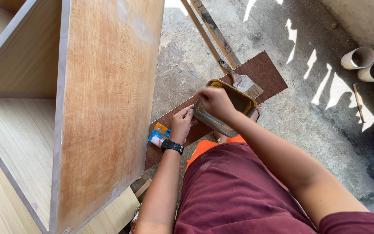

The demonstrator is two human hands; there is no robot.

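While two hands [182,123] [213,100] grip one tray [239,102], one brush [247,84], three pipes [371,69]

One small package [159,134] lies flat on the brown board [265,73] on the floor, just beside the left hand [182,123] at its wrist side, close to the edge of the wooden cabinet panel [104,108]. It is a roughly rectangular packet, blue and orange with a white patch (partly hidden by the hand, so its full outline cannot be told)
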